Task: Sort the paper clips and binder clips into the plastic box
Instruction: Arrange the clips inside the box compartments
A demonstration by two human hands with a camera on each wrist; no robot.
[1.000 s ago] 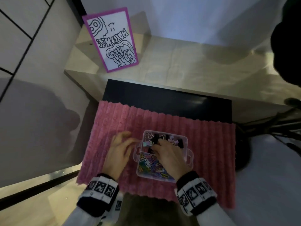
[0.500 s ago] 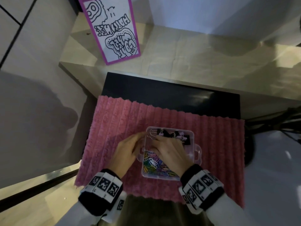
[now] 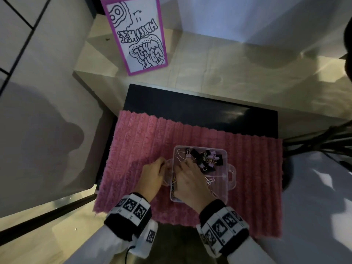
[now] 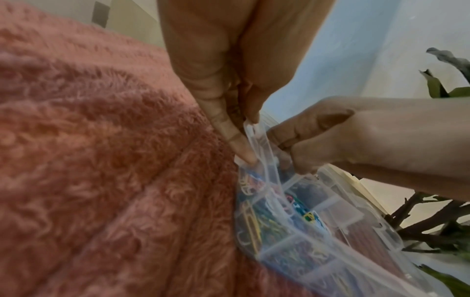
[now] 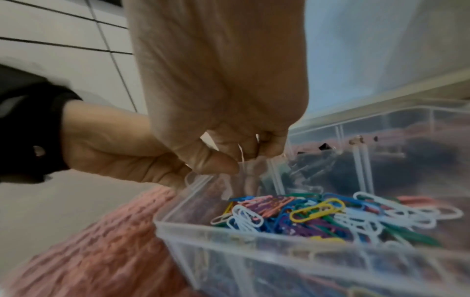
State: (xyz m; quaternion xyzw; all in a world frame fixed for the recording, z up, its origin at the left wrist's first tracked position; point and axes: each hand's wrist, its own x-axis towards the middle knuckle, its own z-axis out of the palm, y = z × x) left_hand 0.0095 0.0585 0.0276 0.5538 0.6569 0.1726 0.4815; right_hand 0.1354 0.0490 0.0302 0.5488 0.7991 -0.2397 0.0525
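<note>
Between both hands' fingers (image 4: 241,144), the plastic box (image 3: 231,174) handle

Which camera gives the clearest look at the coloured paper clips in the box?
The right wrist view: the coloured paper clips lie close and sharp. The left wrist view shows them blurred through the plastic box wall; in the head view the right hand hides most.

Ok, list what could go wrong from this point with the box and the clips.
1. The left hand pinches only the side handle of the clear plastic box; a tug could tip it and mix paper clips with binder clips.
2. The right hand holds something thin and pale over the box; dropped, it may land in the wrong compartment.
</note>
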